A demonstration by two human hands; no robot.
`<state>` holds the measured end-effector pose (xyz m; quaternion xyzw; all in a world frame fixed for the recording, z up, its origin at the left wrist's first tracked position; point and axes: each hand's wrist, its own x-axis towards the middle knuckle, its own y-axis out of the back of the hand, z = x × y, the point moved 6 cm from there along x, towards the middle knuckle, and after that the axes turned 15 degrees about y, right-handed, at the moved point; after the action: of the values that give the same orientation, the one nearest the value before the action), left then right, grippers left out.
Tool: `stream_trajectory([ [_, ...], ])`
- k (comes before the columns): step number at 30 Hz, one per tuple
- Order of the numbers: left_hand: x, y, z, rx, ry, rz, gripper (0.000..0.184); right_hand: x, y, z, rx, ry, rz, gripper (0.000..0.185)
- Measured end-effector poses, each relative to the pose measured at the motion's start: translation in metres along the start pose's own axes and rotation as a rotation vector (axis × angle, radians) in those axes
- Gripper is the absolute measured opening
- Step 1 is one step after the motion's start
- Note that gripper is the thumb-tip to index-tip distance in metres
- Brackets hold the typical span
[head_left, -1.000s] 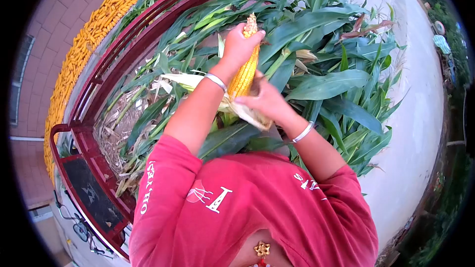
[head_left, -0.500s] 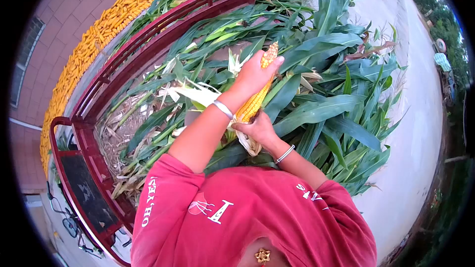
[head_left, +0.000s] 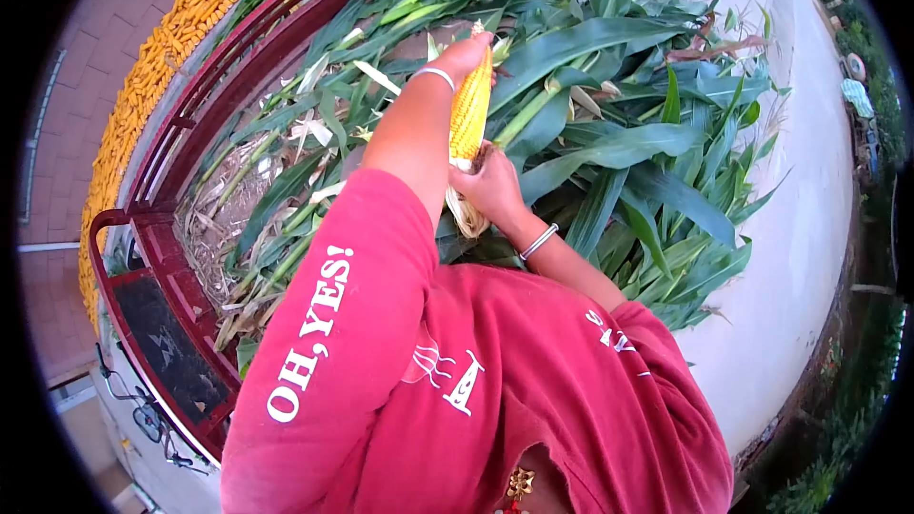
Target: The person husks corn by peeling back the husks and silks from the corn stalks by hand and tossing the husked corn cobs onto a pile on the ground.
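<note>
A yellow ear of corn (head_left: 469, 114) stands tilted between my two hands, its kernels bare along most of its length. My left hand (head_left: 462, 57) is closed round its far, tip end. Lower down, my right hand (head_left: 491, 183) grips the base, where pale peeled husk (head_left: 466, 216) hangs below the fingers. Part of the ear is covered by my left forearm and fingers. Beneath and beyond both hands spread long green corn stalks and leaves (head_left: 609, 152).
A red metal cart rail (head_left: 228, 48) curves along the left, with a dark panel (head_left: 171, 343) at its near end. Husked yellow cobs (head_left: 181, 48) lie heaped along the tiled wall. A bicycle (head_left: 148, 419) is at lower left. Pale pavement (head_left: 790, 257) runs along the right.
Both hands and the ear have moved farther from my body and slightly left in view. My left hand now covers the tip, which stuck out above it before. My left arm is more stretched.
</note>
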<state>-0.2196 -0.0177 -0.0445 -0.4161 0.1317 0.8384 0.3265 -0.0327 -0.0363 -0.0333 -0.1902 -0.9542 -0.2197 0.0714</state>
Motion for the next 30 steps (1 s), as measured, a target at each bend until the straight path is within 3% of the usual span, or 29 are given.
stream_trajectory([
  [4, 0.01, 0.008, -0.007, -0.007, -0.014, 0.009, 0.051, -0.006, -0.001, -0.001, -0.024, -0.028, -0.049, 0.05],
  [5, 0.029, 0.015, -0.02, 0.039, 0.093, -0.061, 0.05, -0.011, -0.004, 0.001, 0.096, 0.004, -0.022, 0.049],
  [6, 0.037, 0.022, -0.035, -0.114, 0.117, -0.044, 0.049, -0.011, -0.005, 0.002, 0.211, 0.044, 0.013, 0.049],
  [8, 0.047, 0.031, -0.045, -0.134, 0.169, -0.093, 0.049, -0.012, -0.008, 0.003, 0.244, 0.146, 0.045, 0.055],
  [10, 0.04, 0.032, -0.04, -0.234, 0.112, -0.1, 0.049, -0.008, -0.001, -0.004, 0.072, 0.116, -0.007, 0.056],
  [13, 0.013, 0.037, -0.029, -0.28, 0.049, -0.077, 0.049, -0.002, -0.002, -0.007, 0.117, 0.134, -0.076, 0.06],
  [15, -0.016, 0.035, -0.012, -0.151, -0.165, -0.089, 0.049, 0.0, 0.001, -0.01, 0.123, 0.136, -0.081, 0.059],
  [16, -0.036, 0.03, -0.009, -0.154, -0.171, -0.086, 0.049, 0.0, 0.001, -0.012, 0.13, 0.129, -0.088, 0.058],
  [19, -0.108, 0.021, 0.023, 0.304, -0.691, 0.388, 0.072, 0.0, 0.0, -0.014, 0.158, 0.137, -0.026, 0.055],
  [20, -0.142, 0.004, 0.029, 0.476, -0.815, 0.436, 0.079, -0.001, 0.0, -0.013, 0.155, 0.146, -0.026, 0.055],
  [22, -0.196, -0.032, 0.021, 0.552, -0.833, 0.254, 0.067, -0.003, 0.0, -0.008, -0.046, 0.114, -0.095, 0.051],
  [23, -0.215, -0.046, 0.009, 0.703, -1.137, 0.381, 0.058, -0.001, 0.006, -0.021, -0.068, 0.06, -0.127, 0.049],
  [25, -0.239, -0.082, -0.022, 0.918, -1.614, 0.085, 0.051, -0.001, 0.002, -0.023, 0.054, 0.127, -0.021, 0.048],
  [26, -0.255, -0.086, -0.038, 0.976, -1.802, 0.142, 0.046, 0.0, -0.001, -0.021, 0.18, 0.184, 0.075, 0.047],
  [28, -0.266, -0.072, -0.031, 0.807, -1.683, 0.083, 0.051, 0.002, -0.003, -0.02, 0.436, 0.295, 0.266, 0.045],
  [30, -0.267, -0.034, -0.004, 0.25, -1.174, 0.069, 0.037, 0.008, 0.004, -0.028, 0.149, 0.308, 0.214, 0.037],
])
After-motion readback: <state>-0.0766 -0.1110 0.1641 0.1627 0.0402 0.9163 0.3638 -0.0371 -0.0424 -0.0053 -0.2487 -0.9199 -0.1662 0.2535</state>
